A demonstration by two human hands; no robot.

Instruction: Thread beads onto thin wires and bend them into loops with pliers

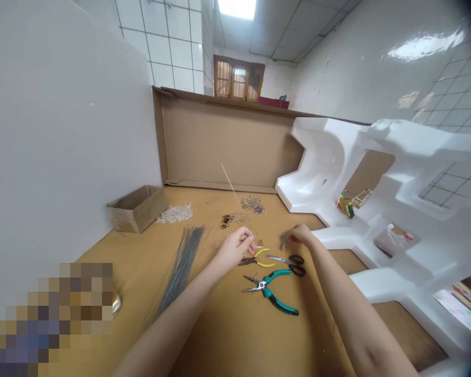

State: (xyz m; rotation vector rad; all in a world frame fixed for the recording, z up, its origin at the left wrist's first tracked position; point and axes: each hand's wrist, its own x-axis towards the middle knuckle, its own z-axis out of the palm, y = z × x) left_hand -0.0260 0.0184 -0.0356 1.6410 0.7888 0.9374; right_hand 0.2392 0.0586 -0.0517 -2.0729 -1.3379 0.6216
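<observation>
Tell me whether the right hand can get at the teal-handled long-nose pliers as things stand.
Probably yes: the right hand is close above the black-handled scissors, and the teal-handled pliers lie just past them, uncovered. Only the scissors sit between.
</observation>
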